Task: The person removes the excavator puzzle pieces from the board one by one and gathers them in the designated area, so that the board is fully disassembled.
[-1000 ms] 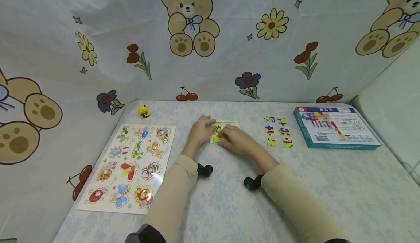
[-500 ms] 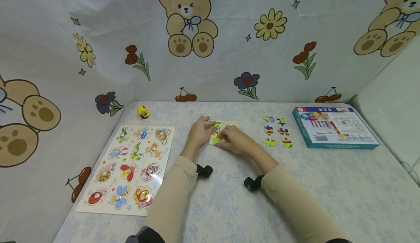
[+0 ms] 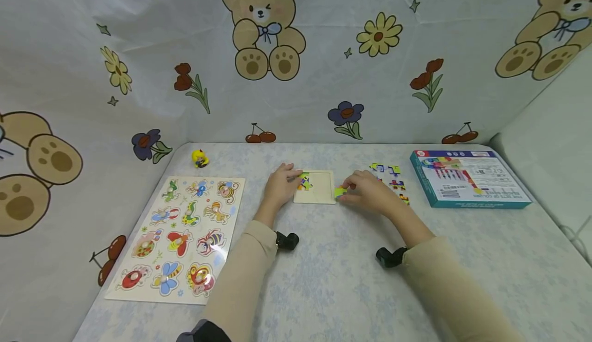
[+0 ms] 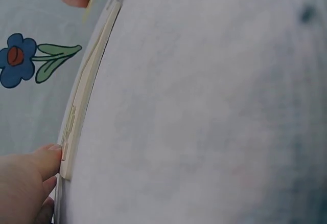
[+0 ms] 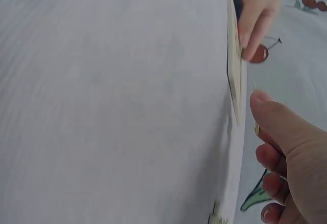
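Observation:
A small wooden puzzle tray (image 3: 322,189) lies mid-table, with colourful jigsaw pieces (image 3: 304,182) in its upper left part. My left hand (image 3: 280,188) rests at the tray's left edge; in the left wrist view its thumb (image 4: 48,155) touches the tray's side. To the right of the tray, my right hand (image 3: 371,193) pinches a green and yellow puzzle piece (image 3: 339,191) between thumb and fingers. That piece shows as a thin edge (image 4: 89,6) in the left wrist view. Loose puzzle pieces (image 3: 396,184) lie beyond the right hand, partly hidden by it.
A large board of insect pictures (image 3: 182,239) lies on the left, with a small yellow toy figure (image 3: 200,158) behind it. At the back right lies a flat teal-edged box (image 3: 472,180). A cloth with printed bears (image 3: 265,29) hangs behind the table.
My right hand has moved right, off the tray, carrying the green and yellow puzzle piece from the tray's lower left. The left hand stays at the tray's left edge.

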Demonstrator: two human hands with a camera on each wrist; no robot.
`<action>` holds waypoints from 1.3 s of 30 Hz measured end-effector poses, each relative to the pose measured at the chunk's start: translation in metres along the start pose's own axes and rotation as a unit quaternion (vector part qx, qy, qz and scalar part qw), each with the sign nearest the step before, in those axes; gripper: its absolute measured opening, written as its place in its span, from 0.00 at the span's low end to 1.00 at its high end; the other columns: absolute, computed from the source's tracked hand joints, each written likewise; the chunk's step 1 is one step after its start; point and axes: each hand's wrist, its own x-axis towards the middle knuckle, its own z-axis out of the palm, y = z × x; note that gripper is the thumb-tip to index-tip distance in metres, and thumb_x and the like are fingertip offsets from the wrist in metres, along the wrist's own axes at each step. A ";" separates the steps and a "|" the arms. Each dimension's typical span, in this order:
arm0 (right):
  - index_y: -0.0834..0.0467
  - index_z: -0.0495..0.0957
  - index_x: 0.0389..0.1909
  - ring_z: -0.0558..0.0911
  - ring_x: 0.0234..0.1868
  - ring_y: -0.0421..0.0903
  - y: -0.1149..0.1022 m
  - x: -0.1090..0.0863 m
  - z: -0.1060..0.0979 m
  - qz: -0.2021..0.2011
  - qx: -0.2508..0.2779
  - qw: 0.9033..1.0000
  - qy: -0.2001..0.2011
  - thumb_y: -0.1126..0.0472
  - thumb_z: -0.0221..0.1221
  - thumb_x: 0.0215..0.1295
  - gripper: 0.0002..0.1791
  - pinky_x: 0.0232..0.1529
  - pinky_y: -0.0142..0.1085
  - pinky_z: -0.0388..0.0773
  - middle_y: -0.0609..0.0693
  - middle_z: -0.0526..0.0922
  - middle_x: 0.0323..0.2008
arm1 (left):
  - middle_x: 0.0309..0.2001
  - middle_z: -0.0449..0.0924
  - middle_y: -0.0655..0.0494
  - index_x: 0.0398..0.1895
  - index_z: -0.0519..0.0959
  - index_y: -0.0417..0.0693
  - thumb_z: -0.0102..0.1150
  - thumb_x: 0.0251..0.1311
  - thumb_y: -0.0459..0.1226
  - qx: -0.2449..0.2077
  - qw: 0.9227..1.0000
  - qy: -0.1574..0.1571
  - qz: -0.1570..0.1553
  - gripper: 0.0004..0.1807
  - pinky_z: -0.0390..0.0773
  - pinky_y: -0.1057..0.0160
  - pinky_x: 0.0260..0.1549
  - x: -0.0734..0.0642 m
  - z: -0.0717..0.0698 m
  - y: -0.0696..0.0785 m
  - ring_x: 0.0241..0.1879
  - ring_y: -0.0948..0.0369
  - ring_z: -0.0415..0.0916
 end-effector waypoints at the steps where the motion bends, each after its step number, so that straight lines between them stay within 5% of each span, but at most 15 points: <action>1: 0.54 0.83 0.47 0.75 0.47 0.48 0.004 -0.002 -0.001 0.006 0.001 1.000 0.002 0.47 0.68 0.60 0.19 0.51 0.44 0.76 0.49 0.81 0.42 | 0.73 0.66 0.58 0.59 0.81 0.58 0.59 0.68 0.44 -0.001 1.000 0.000 0.000 0.17 0.51 0.50 0.78 0.000 0.000 0.000 0.79 0.57 0.49; 20: 0.56 0.84 0.48 0.73 0.46 0.49 0.033 -0.012 -0.003 0.044 -0.020 0.999 -0.011 0.49 0.69 0.60 0.19 0.49 0.45 0.75 0.50 0.81 0.42 | 0.73 0.67 0.57 0.63 0.78 0.57 0.54 0.72 0.46 0.013 1.000 0.020 0.020 0.19 0.53 0.46 0.76 -0.008 0.002 -0.003 0.78 0.57 0.50; 39: 0.55 0.82 0.50 0.74 0.48 0.50 0.015 -0.002 0.005 0.034 0.034 0.998 0.028 0.50 0.65 0.65 0.18 0.53 0.47 0.74 0.51 0.82 0.41 | 0.73 0.66 0.54 0.64 0.78 0.56 0.56 0.70 0.46 0.020 0.999 0.028 0.033 0.21 0.53 0.44 0.76 -0.016 0.003 -0.005 0.78 0.53 0.51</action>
